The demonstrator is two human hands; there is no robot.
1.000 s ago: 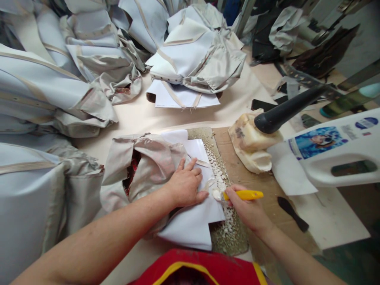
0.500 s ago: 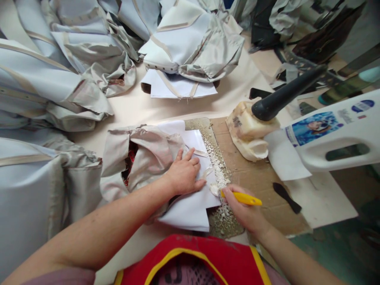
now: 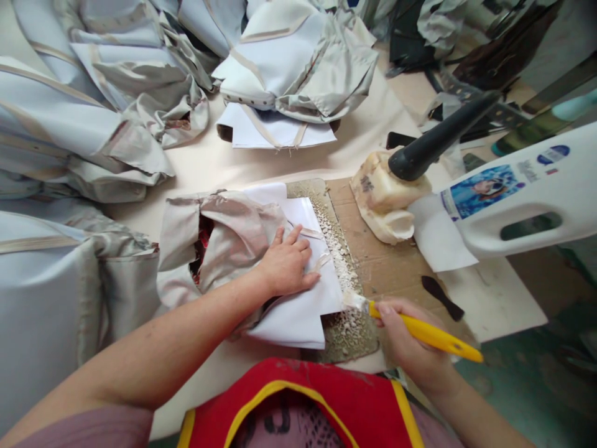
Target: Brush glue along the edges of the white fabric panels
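Observation:
My left hand (image 3: 286, 261) lies flat with spread fingers on a white lined bag piece (image 3: 284, 323), whose crumpled beige lining (image 3: 237, 230) bunches to the left. A dark, reddish gap shows in that lining. In my right hand (image 3: 410, 342) is a brush with a yellow handle (image 3: 441, 339); its white-coated bristles (image 3: 354, 300) are at the right edge of the piece. Beneath that edge lies a board (image 3: 352, 351) crusted with white and tan lumps, probably dried glue. Two short pale tabs lie on the piece beside my left fingers.
Stacks of similar bag pieces (image 3: 51, 137) fill the left and back. To the right, on cardboard (image 3: 382, 267), stands a cut yellowed container (image 3: 387, 193) with a black handle-like tube, beside a large white jug (image 3: 527, 193). A dark flat tool (image 3: 442, 297) lies nearby.
My right hand has moved right and slightly down with the brush, whose handle now shows at greater length. My left hand stays pressed on the piece. The whole view has shifted slightly.

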